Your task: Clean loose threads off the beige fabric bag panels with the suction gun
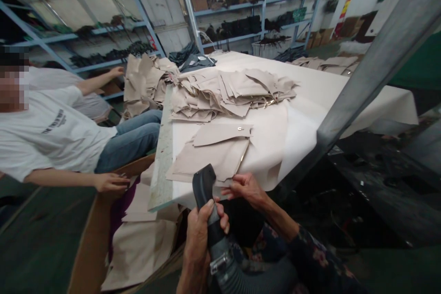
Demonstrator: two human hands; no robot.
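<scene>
My left hand (200, 225) is wrapped round the neck of a black suction hose nozzle (204, 183), whose head sits over the near edge of a beige trouser-like fabric piece (210, 161). A ribbed hose (241, 280) with a metal clamp runs from it toward my body. My right hand (248, 189) is closed at the near right corner of that fabric piece, pinching its edge between thumb and fingers. Along the fabric's right side runs a metal zip (244, 152), and a small metal hook (240, 128) shows on its upper flap.
A heap of beige fabric pieces (234, 87) lies farther back on the white-covered table (310, 78). A cardboard box (86, 239) with fabric stands left. A co-worker (69, 124) sits beyond it. A metal post (372, 64) slants across the right. Shelves (230, 9) stand behind.
</scene>
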